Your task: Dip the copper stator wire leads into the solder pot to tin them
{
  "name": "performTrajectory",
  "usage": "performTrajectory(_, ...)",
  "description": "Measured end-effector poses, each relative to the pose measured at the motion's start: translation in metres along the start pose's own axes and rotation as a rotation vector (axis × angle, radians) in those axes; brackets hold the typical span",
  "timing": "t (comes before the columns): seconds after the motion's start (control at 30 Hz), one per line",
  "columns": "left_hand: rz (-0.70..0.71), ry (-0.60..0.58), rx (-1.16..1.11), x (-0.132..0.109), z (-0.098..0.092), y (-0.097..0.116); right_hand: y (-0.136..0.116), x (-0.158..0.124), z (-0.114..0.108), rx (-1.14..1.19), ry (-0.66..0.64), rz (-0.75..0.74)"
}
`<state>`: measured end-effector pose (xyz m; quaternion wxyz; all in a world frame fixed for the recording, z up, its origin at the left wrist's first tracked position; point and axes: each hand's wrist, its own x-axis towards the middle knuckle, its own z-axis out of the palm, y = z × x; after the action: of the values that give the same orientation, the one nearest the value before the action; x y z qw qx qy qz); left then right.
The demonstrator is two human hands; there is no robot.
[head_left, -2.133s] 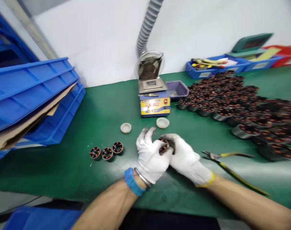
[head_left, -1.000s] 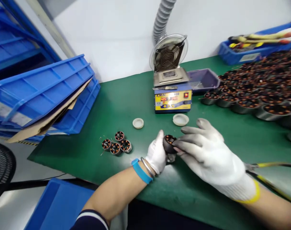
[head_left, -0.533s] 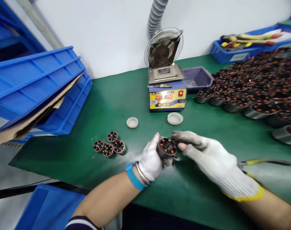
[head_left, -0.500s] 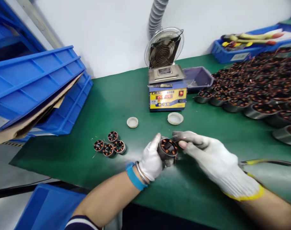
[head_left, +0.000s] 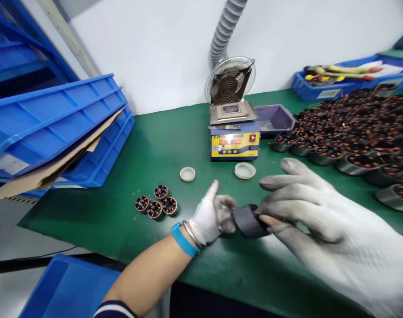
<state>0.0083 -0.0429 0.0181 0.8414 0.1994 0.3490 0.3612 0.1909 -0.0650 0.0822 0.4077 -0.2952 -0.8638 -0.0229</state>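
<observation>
A motor stator, a dark cylinder with copper windings, is tipped on its side above the bench. My right hand, in a white glove with greyed fingers, pinches its right end between thumb and fingers, while the other fingers fan out. The bare thumb tip shows through the glove. At the stator's left end is my gloved left hand, thumb raised and apart, its fingers loosely bent near the rim. Whether those fingers touch it I cannot tell. Several smaller stators with thin wire ends stand left of my left hand.
A yellow-blue solder pot stands at the back under a fan and hose. Before it lie two shallow white dishes. Many stators crowd the right, beside a blue tool bin. Blue crates lean at left.
The stator has gone from upright in my left hand to lying sideways in my right hand's pinch. My left hand's fingers have loosened. My right hand now covers the pliers seen before.
</observation>
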Motion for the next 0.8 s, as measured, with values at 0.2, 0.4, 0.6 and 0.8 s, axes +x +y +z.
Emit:
performTrajectory(0.2, 0.031, -0.316, -0.016, -0.011, 0.005, 0.002, 0.006, -0.001, -0.001, -0.059, -0.009, 0.016)
performTrajectory(0.4, 0.213, -0.182, -0.222, -0.009, 0.006, 0.004, 0.001, 0.009, -0.009, -0.011, -0.003, 0.005)
performTrajectory(0.6, 0.048, -0.348, 0.172, -0.010, 0.006, -0.008, 0.005, 0.001, -0.003, 0.112, -0.021, 0.074)
performTrajectory(0.8, 0.195, -0.123, 0.282, -0.012, 0.009, -0.006, 0.025, -0.015, -0.020, 0.389, 0.329, 0.596)
